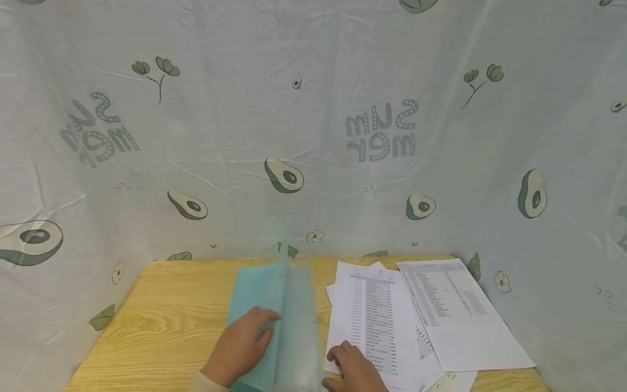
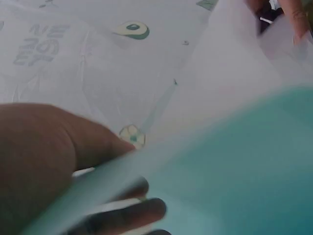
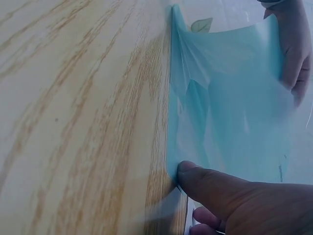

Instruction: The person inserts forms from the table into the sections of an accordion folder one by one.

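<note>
On a wood-grain table [image 1: 157, 316], a teal translucent plastic folder [image 1: 301, 332] lies spread near the middle, left of several printed sheets, one leaf [image 1: 281, 296] standing up from it. A person's left hand [image 1: 242, 348], emerging from a cream sleeve [image 1: 208, 382], grips the folder with the thumb on one side of the plastic and the fingers, a little apart, on the other; how tightly they press cannot be told. The right hand [image 1: 356, 369] pinches the folder's near right corner, its thumb flat on the plastic and its fingers curled beneath. Just beside that hand lie overlapping printed pages [image 1: 369, 321], their rows of text in columns. Farther right, another printed sheet [image 1: 470, 332] lies at an angle, overlapping them. Behind the table hangs a pale curtain [image 1: 313, 120] patterned with avocado halves, flowers and lettering.
</note>
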### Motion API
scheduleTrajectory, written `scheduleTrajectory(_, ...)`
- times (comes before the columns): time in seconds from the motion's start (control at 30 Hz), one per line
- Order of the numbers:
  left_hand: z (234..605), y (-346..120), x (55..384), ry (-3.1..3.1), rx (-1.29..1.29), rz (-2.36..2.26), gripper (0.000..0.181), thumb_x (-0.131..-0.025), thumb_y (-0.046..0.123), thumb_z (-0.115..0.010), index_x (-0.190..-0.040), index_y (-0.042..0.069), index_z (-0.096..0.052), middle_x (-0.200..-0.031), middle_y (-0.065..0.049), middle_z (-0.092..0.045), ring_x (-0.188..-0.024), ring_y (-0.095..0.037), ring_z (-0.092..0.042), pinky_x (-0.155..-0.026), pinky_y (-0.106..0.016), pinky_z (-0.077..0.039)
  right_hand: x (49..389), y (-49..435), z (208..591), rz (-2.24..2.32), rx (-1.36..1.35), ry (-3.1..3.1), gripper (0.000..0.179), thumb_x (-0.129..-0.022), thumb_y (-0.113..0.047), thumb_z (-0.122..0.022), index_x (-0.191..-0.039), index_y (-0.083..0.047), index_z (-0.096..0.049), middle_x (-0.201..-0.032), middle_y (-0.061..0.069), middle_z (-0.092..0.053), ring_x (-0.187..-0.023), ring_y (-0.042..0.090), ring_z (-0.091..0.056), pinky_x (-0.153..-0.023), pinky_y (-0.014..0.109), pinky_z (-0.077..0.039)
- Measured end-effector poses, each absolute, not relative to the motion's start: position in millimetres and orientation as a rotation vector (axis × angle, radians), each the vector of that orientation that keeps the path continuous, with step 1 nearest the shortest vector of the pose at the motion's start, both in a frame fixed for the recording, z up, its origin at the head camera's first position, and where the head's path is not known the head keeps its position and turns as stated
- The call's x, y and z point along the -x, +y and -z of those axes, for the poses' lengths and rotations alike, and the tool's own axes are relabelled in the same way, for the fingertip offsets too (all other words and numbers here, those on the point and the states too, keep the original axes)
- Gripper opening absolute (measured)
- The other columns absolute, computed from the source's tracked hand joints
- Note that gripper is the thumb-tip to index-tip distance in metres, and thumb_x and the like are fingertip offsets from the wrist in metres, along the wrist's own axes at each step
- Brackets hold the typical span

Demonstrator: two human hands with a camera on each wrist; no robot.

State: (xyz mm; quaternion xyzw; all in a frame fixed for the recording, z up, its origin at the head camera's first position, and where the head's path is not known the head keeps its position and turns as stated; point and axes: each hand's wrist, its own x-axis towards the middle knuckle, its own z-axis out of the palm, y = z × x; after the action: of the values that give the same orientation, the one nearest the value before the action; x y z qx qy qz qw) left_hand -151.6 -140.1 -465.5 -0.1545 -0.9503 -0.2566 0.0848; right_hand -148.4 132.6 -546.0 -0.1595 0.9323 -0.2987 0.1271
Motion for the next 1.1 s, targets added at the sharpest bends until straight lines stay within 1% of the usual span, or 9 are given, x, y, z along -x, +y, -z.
scheduleTrajectory(0.1,466.8,-144.5,152.5,-2.832,0.331,0.850,0.021,-0.095,0.040,-0.074,-0.106,0.022,-0.076,-0.102,0.010,-0.073,-0.097,-0.013,-0.071,-0.083,-0.038,-0.057,148.6,133.1,546.4,0.862,0.472,2.717,0.041,-0.080,-0.042,-0.086,-0.107,-0.017,-0.067,-0.090,-0.012,-0.049,-0.078,0.006,-0.043,-0.069,0.028,-0.045)
scheduleTrajectory(0.2,467.8,-148.5,155.2,-2.841,0.197,0.995,0.029,-0.090,0.054,-0.075,-0.092,0.025,-0.070,-0.078,0.015,-0.066,-0.069,-0.006,-0.060,-0.065,-0.029,-0.052,148.6,133.7,547.2,0.857,0.483,2.726,0.041,-0.080,-0.042,-0.085,-0.107,-0.017,-0.067,-0.091,-0.012,-0.049,-0.078,0.005,-0.043,-0.069,0.028,-0.044)
scheduleTrajectory(0.33,466.4,-155.1,158.0,-2.821,0.094,1.186,0.035,-0.091,0.045,-0.078,-0.077,0.023,-0.055,-0.060,0.011,-0.038,-0.053,-0.005,-0.031,-0.052,-0.024,-0.032,148.4,133.2,546.8,0.878,0.485,2.717,0.041,-0.081,-0.042,-0.086,-0.108,-0.017,-0.067,-0.090,-0.013,-0.048,-0.078,0.005,-0.043,-0.068,0.027,-0.044)
scheduleTrajectory(0.57,461.5,-168.2,161.2,-2.823,0.084,1.400,0.040,-0.099,0.040,-0.070,-0.071,0.017,-0.051,-0.060,0.008,-0.035,-0.053,-0.007,-0.030,-0.052,-0.025,-0.032,147.6,132.8,545.7,0.870,0.486,2.713,0.041,-0.082,-0.042,-0.085,-0.109,-0.017,-0.067,-0.092,-0.012,-0.048,-0.079,0.007,-0.043,-0.069,0.028,-0.044)
scheduleTrajectory(0.73,462.6,-175.9,161.4,-2.851,0.144,1.514,0.023,-0.093,0.019,-0.075,-0.081,0.013,-0.057,-0.070,0.003,-0.045,-0.059,-0.009,-0.037,-0.056,-0.027,-0.037,147.5,133.0,546.2,0.867,0.480,2.715,0.041,-0.083,-0.042,-0.085,-0.109,-0.017,-0.067,-0.092,-0.012,-0.048,-0.078,0.007,-0.043,-0.069,0.028,-0.044)
scheduleTrajectory(0.83,463.8,-178.9,161.5,-2.850,0.178,1.594,0.010,-0.090,0.009,-0.072,-0.094,0.012,-0.064,-0.095,-0.004,-0.063,-0.082,-0.017,-0.054,-0.069,-0.031,-0.045,147.9,133.1,547.1,0.870,0.482,2.718,0.041,-0.083,-0.042,-0.085,-0.109,-0.017,-0.067,-0.092,-0.012,-0.048,-0.078,0.007,-0.043,-0.069,0.028,-0.044)
scheduleTrajectory(0.93,464.7,-181.2,161.8,-2.851,0.207,1.677,0.027,-0.089,0.003,-0.065,-0.113,0.013,-0.069,-0.132,-0.010,-0.063,-0.106,-0.024,-0.052,-0.080,-0.035,-0.045,148.2,133.2,547.8,0.870,0.479,2.717,0.041,-0.083,-0.042,-0.085,-0.109,-0.017,-0.066,-0.092,-0.012,-0.048,-0.079,0.007,-0.043,-0.069,0.028,-0.043)
scheduleTrajectory(1.03,465.1,-183.8,162.6,-2.863,0.193,1.803,0.040,-0.092,0.000,-0.055,-0.127,0.013,-0.068,-0.138,-0.018,-0.058,-0.076,-0.021,-0.049,-0.065,-0.030,-0.043,148.6,133.4,548.2,0.877,0.477,2.710,0.041,-0.083,-0.042,-0.085,-0.110,-0.017,-0.066,-0.091,-0.011,-0.047,-0.078,0.007,-0.042,-0.069,0.028,-0.043)
scheduleTrajectory(1.1,465.1,-185.6,163.1,-2.849,0.147,1.898,0.041,-0.093,0.000,-0.049,-0.127,0.010,-0.069,-0.135,-0.018,-0.058,-0.067,-0.018,-0.041,-0.058,-0.029,-0.039,149.0,133.6,548.2,0.882,0.475,2.705,0.041,-0.083,-0.042,-0.085,-0.109,-0.017,-0.066,-0.090,-0.011,-0.047,-0.078,0.007,-0.042,-0.069,0.028,-0.043)
